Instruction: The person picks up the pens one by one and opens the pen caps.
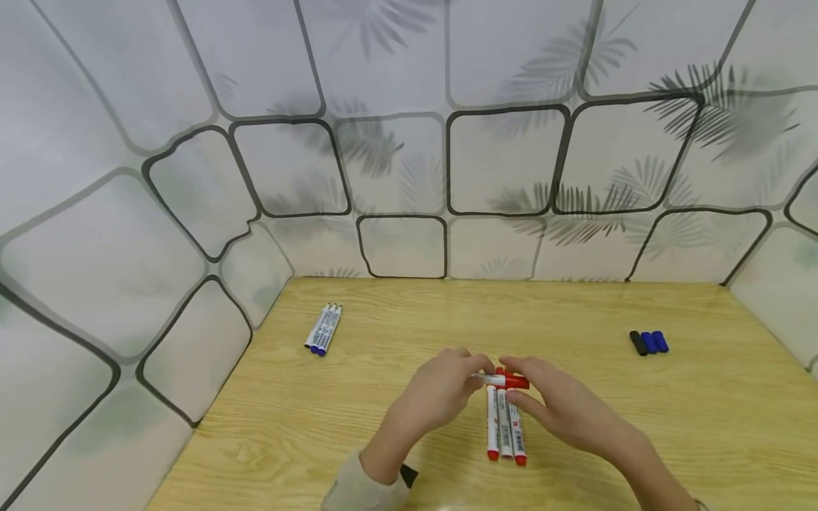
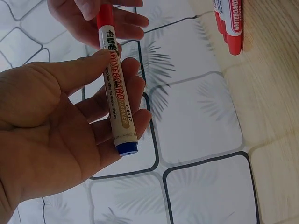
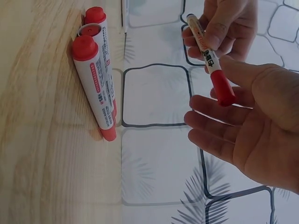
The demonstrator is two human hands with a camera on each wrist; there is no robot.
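My left hand [image 1: 444, 387] pinches a whiteboard marker [image 2: 119, 93] by its white barrel, thumb on one side and fingers behind. This marker has a red cap and a blue end plug. My right hand [image 1: 562, 401] is beside the red cap [image 3: 223, 88], its fingers extended and slightly spread; whether its thumb touches the marker is hard to tell. Below the hands, several red-ended markers [image 1: 505, 426] lie side by side on the table, their far ends partly hidden by the held marker.
Three uncapped markers [image 1: 324, 330], at least two with blue ends, lie together at the left of the wooden table [image 1: 383, 319]. One black and two blue caps [image 1: 649, 342] sit in a row at the right. A patterned curtain [image 1: 396, 163] surrounds the back and sides.
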